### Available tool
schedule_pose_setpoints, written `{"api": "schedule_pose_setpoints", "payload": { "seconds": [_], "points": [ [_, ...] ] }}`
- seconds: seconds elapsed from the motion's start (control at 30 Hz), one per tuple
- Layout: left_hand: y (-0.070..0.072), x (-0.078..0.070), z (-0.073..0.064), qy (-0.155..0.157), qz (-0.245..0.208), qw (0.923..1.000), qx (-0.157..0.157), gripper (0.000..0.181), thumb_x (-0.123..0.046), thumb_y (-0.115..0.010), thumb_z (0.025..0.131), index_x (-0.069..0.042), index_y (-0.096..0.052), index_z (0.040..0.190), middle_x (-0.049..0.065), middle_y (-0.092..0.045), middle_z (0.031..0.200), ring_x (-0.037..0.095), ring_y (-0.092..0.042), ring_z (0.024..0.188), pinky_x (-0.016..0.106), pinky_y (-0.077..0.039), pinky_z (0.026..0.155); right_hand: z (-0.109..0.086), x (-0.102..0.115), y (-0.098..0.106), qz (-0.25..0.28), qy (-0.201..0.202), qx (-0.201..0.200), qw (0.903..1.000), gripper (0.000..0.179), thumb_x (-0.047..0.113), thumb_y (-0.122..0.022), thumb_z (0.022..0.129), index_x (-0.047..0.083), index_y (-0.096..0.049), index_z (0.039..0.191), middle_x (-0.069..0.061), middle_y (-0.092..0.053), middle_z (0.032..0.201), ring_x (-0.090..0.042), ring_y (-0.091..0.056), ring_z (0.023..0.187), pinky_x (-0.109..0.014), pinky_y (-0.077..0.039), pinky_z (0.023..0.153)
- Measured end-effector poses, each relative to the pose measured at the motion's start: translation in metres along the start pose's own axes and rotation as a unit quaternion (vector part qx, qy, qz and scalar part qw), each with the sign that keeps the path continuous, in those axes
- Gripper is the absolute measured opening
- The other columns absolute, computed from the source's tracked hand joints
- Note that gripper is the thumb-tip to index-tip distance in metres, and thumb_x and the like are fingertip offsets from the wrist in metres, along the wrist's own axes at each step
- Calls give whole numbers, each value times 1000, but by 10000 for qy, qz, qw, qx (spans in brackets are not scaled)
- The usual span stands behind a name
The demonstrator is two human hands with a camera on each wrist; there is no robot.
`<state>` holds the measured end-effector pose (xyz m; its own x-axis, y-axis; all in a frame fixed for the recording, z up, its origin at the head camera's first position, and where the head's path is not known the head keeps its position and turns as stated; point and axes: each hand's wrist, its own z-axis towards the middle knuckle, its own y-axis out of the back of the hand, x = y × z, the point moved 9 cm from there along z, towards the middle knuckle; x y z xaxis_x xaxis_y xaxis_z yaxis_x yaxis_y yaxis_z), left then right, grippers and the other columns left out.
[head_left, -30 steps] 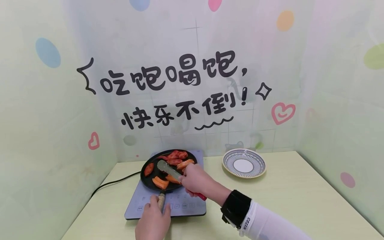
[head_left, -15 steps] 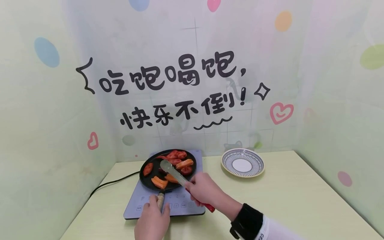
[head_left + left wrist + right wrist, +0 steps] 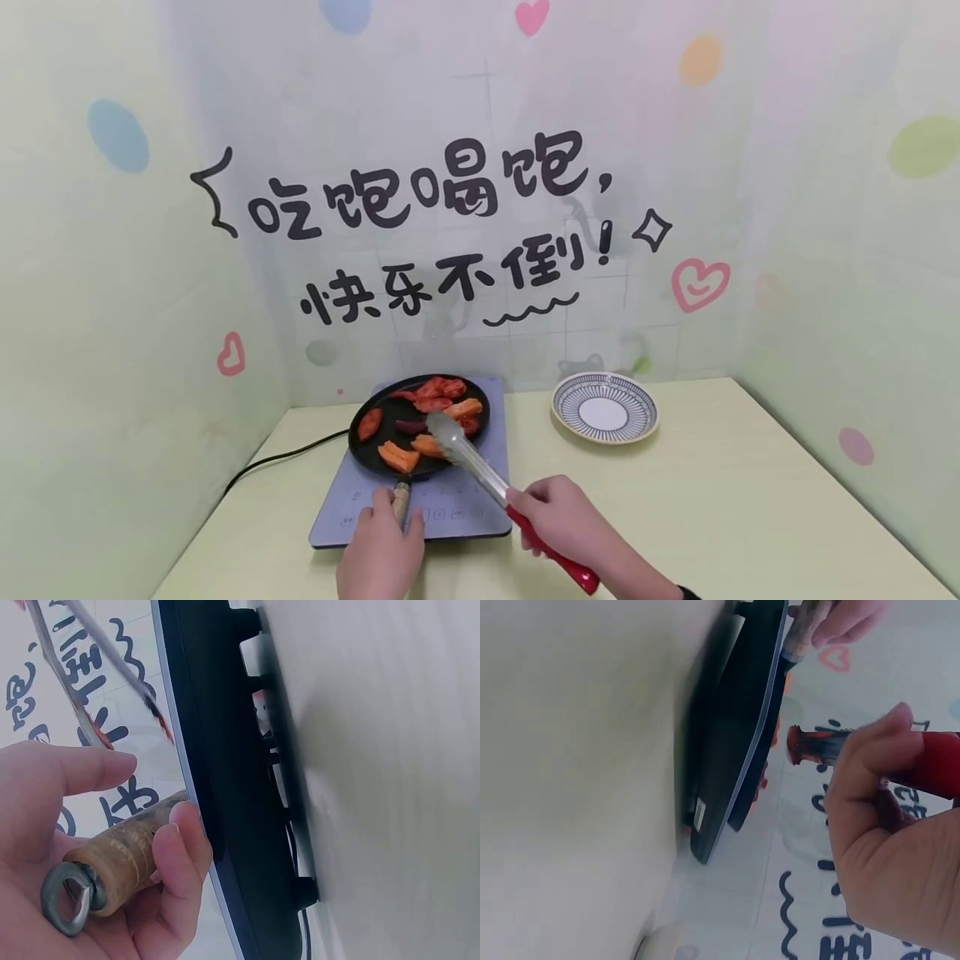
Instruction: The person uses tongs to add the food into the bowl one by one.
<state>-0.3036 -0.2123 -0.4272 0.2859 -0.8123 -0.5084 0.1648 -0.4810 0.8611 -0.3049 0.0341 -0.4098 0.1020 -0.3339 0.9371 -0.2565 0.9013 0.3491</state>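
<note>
In the head view my left hand (image 3: 381,546) holds the wooden handle (image 3: 402,500) of a round black frying pan (image 3: 386,423). The left wrist view shows fingers and thumb around that handle, a metal ring (image 3: 69,900) at its end. Several reddish pieces of food (image 3: 435,390), orange pieces (image 3: 398,457) and a dark purple piece (image 3: 410,427) lie in the pan. My right hand (image 3: 562,517) grips the red handle of metal tongs (image 3: 483,477), whose head hovers over the pan's right front. Seen from the left wrist, the reddish-stained tong tips stand apart with nothing between them.
The pan stands on a flat induction cooktop (image 3: 337,527), with a black cord (image 3: 288,452) running off left. A white plate with a dark radial pattern (image 3: 603,412) sits at the back right of the pale table (image 3: 720,500). Printed walls enclose the back and sides.
My right hand has drawn back to the right and toward me with the tongs, uncovering the dark purple piece. My left hand stays on the pan handle.
</note>
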Motion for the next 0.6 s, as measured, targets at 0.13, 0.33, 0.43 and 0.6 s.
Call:
{"api": "schedule_pose_setpoints", "payload": {
  "seconds": [0.13,0.33,0.43,0.6],
  "points": [
    [1,-3,2,-38,-14,10000,-57,50,-35,-70,99,-2,-52,132,22,-64,103,30,-63,75,48,-51,63,-11,-14,25,-217,-191,-429,9987,41,41,-61,106,3,-75,99,-1,-67,66,-15,-55,63,-29,-43,56],
    [0,-3,1,24,13,10000,-30,49,-35,-70,99,-3,-52,132,22,-63,103,29,-62,75,48,-51,64,-23,-37,65,-195,-581,-1299,9896,42,43,-70,101,1,-73,109,-5,-70,73,-17,-61,67,-31,-47,61],
    [0,-3,0,24,23,10000,-34,49,-35,-70,100,-3,-52,132,22,-63,104,30,-63,75,49,-51,64,-30,-43,92,-894,-704,-1836,9764,44,44,-73,99,2,-72,111,-4,-72,78,-15,-63,69,-31,-48,63],
    [-1,-2,-1,73,37,10000,38,50,-36,-69,100,-3,-51,134,24,-63,106,31,-64,76,50,-52,65,-41,-49,127,-2557,-840,-2274,9359,45,47,-71,100,2,-67,103,-3,-68,79,-19,-59,69,-34,-45,60]
  ]
}}
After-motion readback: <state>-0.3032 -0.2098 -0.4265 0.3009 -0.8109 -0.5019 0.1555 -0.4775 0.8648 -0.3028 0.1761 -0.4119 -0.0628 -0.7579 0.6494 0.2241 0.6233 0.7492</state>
